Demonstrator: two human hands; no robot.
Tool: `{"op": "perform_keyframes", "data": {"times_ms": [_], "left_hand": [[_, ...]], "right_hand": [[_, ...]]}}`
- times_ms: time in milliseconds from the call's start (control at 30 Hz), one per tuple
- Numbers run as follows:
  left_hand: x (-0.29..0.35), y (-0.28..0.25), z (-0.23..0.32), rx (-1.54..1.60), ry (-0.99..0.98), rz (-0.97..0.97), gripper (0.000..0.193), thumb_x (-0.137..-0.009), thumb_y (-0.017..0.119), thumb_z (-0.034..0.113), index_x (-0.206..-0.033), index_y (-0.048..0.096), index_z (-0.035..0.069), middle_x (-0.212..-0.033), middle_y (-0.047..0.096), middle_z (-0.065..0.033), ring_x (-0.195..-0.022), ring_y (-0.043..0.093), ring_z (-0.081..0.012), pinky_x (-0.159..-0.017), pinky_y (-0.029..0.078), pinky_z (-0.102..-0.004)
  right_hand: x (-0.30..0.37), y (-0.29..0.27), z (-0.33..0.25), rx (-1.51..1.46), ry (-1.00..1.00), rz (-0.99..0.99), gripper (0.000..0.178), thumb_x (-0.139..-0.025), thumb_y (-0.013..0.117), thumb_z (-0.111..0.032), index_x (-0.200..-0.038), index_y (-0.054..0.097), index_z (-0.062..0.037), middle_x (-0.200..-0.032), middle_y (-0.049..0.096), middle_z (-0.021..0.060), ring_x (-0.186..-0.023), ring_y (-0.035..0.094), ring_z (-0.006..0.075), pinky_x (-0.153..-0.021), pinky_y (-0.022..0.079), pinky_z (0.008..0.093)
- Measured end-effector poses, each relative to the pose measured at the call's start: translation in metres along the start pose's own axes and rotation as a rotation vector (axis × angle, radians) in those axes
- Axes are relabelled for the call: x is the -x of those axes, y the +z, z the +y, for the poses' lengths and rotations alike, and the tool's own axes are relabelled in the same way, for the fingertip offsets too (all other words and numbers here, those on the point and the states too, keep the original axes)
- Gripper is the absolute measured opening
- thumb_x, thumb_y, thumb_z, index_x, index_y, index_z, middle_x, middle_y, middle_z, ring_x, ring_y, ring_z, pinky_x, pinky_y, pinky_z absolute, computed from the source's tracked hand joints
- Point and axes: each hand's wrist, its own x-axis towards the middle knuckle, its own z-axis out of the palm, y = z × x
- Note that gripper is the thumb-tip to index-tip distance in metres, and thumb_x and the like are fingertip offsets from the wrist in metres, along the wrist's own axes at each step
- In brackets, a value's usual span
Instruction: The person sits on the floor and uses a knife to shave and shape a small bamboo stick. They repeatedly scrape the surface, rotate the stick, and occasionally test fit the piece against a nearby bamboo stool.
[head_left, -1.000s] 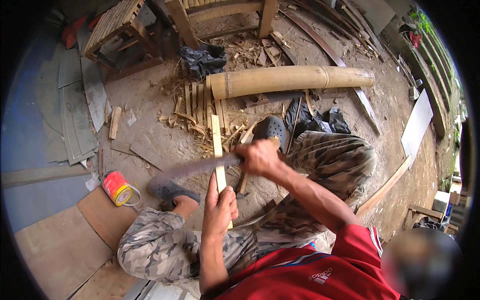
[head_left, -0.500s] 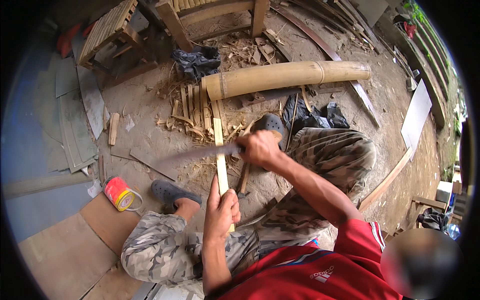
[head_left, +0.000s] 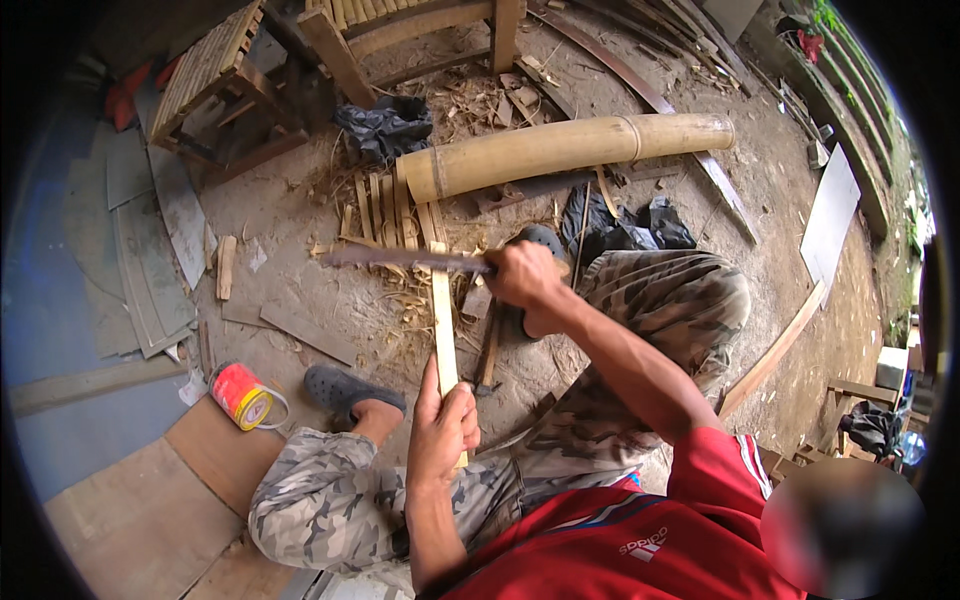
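My left hand (head_left: 441,415) is closed around the lower part of a pale bamboo strip (head_left: 442,310), which points away from me. In my right hand (head_left: 527,272) is the handle of a machete (head_left: 400,258). Its long dark blade lies across the strip near the far end and points left. Beyond the blade, several split bamboo pieces (head_left: 385,210) lie side by side on the ground among shavings (head_left: 405,300). A thick bamboo pole (head_left: 570,150) rests behind them.
A red and yellow can (head_left: 240,396) with a handle stands at the left by brown boards (head_left: 225,450). Black plastic bags (head_left: 385,130) lie near a bamboo-topped bench (head_left: 420,40). A hammer (head_left: 489,350) is on the ground between my feet. Planks (head_left: 775,350) lie to the right.
The machete has moved away from me along the strip, from mid-length to near its far end. My left hand keeps its hold on the strip.
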Motion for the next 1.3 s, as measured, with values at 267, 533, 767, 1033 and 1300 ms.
{"op": "perform_keyframes", "data": {"times_ms": [267, 533, 767, 1033, 1300], "left_hand": [[0.002, -0.004, 0.002, 0.07, 0.018, -0.084, 0.054, -0.1, 0.045, 0.007, -0.149, 0.027, 0.023, -0.071, 0.035, 0.0047, -0.047, 0.026, -0.001, -0.038, 0.024, -0.0183], [-0.002, -0.026, 0.016, 0.281, 0.127, -0.2, 0.031, -0.102, 0.043, 0.013, -0.132, 0.039, 0.019, -0.075, 0.04, 0.0013, -0.046, 0.029, -0.0028, -0.038, 0.024, -0.0183], [-0.004, -0.028, 0.019, 0.287, 0.127, -0.152, 0.044, -0.094, 0.048, 0.007, -0.135, 0.037, 0.017, -0.073, 0.039, 0.0015, -0.046, 0.029, -0.0033, -0.038, 0.026, -0.0187], [0.0, -0.023, 0.006, 0.142, 0.113, -0.07, 0.08, -0.081, 0.06, -0.01, -0.147, 0.023, 0.016, -0.068, 0.035, 0.0056, -0.048, 0.028, -0.0018, -0.04, 0.029, -0.0189], [0.002, -0.021, -0.003, 0.205, 0.017, -0.061, 0.084, -0.08, 0.059, -0.012, -0.148, 0.024, 0.021, -0.069, 0.034, 0.0062, -0.05, 0.027, -0.0018, -0.041, 0.025, -0.0188]], "right_hand": [[-0.022, 0.023, 0.047, 0.063, 0.204, -0.009, 0.026, -0.082, 0.065, -0.034, -0.09, 0.074, -0.0111, -0.078, 0.07, 0.0162, -0.074, 0.068, 0.0352, -0.066, 0.055, 0.0446], [0.016, -0.031, -0.01, -0.381, 0.123, 0.063, 0.035, -0.088, 0.062, -0.034, -0.09, 0.071, -0.0012, -0.073, 0.064, 0.0263, -0.076, 0.064, 0.0446, -0.071, 0.051, 0.0472], [0.063, -0.028, -0.05, -0.203, -0.37, 0.03, 0.016, -0.074, 0.068, -0.023, -0.083, 0.07, -0.0097, -0.062, 0.064, 0.015, -0.056, 0.065, 0.0322, -0.057, 0.053, 0.0457], [0.069, -0.006, -0.055, -0.105, -0.517, -0.027, 0.028, -0.068, 0.074, -0.027, -0.093, 0.073, -0.0136, -0.072, 0.069, 0.0083, -0.065, 0.067, 0.03, -0.054, 0.052, 0.0417], [0.063, -0.002, -0.043, 0.025, -0.596, -0.063, 0.024, -0.075, 0.065, -0.022, -0.097, 0.073, -0.0203, -0.058, 0.063, 0.0054, -0.049, 0.059, 0.0213, -0.048, 0.049, 0.0404]]}}
